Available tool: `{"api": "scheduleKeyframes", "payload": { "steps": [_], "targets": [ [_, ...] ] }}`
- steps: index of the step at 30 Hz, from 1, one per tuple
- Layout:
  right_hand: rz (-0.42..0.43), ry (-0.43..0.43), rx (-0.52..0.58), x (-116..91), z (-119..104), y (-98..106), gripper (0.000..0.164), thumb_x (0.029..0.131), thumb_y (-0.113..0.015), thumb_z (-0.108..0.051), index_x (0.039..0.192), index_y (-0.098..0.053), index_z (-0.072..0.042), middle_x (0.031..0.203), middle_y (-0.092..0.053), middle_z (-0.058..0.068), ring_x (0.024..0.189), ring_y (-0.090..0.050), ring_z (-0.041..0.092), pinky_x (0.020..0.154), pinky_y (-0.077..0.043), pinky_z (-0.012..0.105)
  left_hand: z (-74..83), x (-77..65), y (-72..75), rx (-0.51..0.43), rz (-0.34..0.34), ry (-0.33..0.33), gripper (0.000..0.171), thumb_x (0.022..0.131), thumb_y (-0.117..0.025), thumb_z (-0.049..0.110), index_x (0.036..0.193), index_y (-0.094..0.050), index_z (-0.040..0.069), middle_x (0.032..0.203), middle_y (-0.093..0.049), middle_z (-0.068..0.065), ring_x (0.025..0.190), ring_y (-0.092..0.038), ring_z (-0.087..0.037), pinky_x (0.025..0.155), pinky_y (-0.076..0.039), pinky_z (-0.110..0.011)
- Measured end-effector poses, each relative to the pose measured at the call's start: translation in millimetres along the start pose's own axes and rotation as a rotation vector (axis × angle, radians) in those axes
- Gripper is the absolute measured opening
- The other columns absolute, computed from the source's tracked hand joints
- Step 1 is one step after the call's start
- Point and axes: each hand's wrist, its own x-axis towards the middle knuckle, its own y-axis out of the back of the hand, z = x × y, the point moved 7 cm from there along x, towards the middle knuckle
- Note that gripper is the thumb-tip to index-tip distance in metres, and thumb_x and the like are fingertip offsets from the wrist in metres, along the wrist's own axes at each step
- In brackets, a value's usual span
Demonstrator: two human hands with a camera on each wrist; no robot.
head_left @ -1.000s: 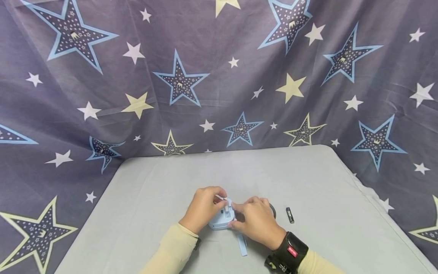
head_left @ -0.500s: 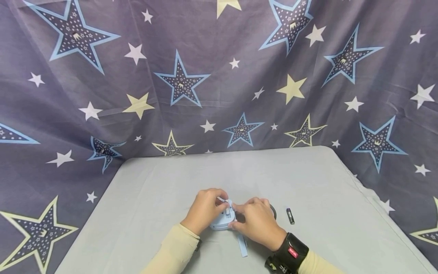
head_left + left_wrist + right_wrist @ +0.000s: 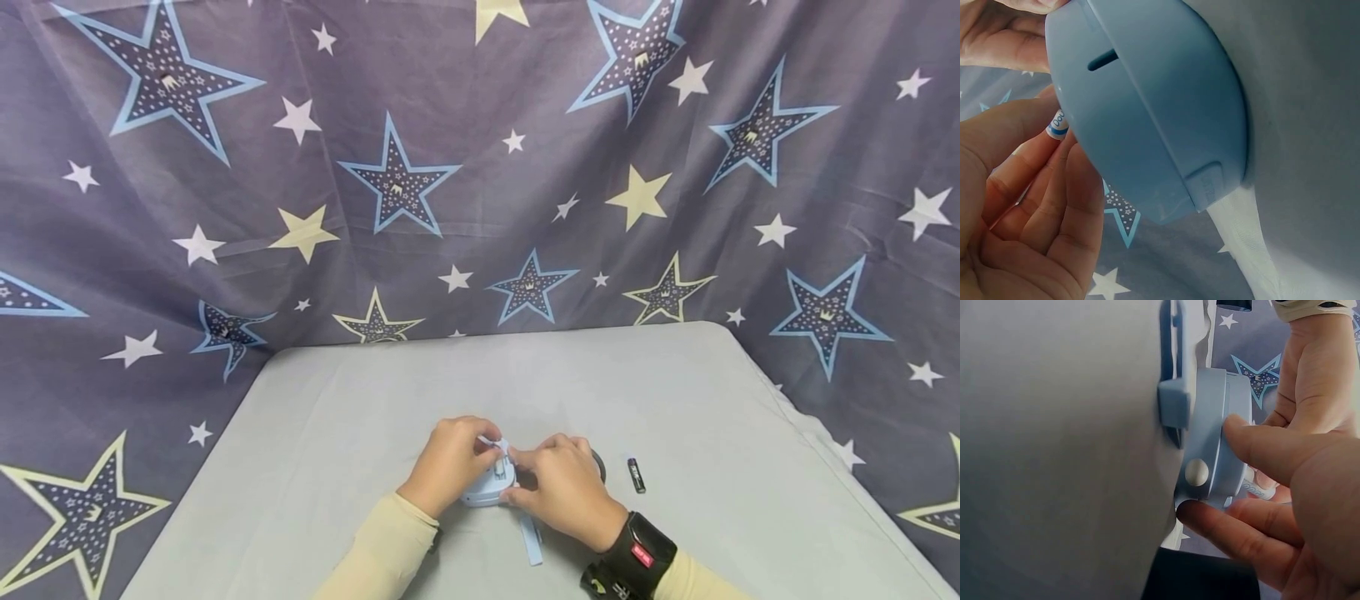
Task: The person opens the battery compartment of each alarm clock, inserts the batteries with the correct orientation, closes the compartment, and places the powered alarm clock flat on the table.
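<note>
A rounded light-blue device rests on the grey table, its face with a slot-like compartment turned up. My right hand grips its right side, thumb on one edge and fingers on the other. From the left, my left hand reaches over the device. Its thumb and fingers pinch a small white battery with blue lettering, at the device's face. That battery also shows beyond the device in the right wrist view. How far it sits in the compartment is hidden by the fingers.
A black battery lies on the table to the right of my right hand. A light-blue strap-like piece lies in front of the device. Partly hidden behind my right hand is a black rounded object. A star-patterned curtain borders the table.
My left fingers have shifted slightly over the compartment, and the view of its inside has changed a little. The right hand keeps its grip on the device.
</note>
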Motion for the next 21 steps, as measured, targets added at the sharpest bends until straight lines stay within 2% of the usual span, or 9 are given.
{"api": "scheduleKeyframes", "payload": {
  "steps": [14,21],
  "targets": [
    [0.006,0.002,0.007,-1.6,0.2,-0.2,0.063,0.069,-0.075,-0.058,0.121,-0.066,-0.024,0.104,-0.070,-0.014,0.095,-0.056,0.015,0.087,-0.032,0.047,4.0,-1.8,-0.2,0.191,0.052,-0.051,0.021,0.076,-0.078,0.028,0.095,-0.074,0.020,0.090,-0.072,0.007,0.080,-0.063,-0.006,0.071,-0.053,-0.024],
    [0.015,0.009,0.009,-0.6,0.3,0.0,0.064,0.069,-0.075,-0.058,0.122,-0.065,-0.024,0.105,-0.070,-0.014,0.096,-0.057,0.015,0.088,-0.032,0.047,3.8,-2.3,-1.0,0.244,0.067,-0.077,0.022,0.077,-0.077,0.031,0.096,-0.074,0.022,0.094,-0.072,0.009,0.086,-0.063,-0.008,0.078,-0.053,-0.028]
  ]
}}
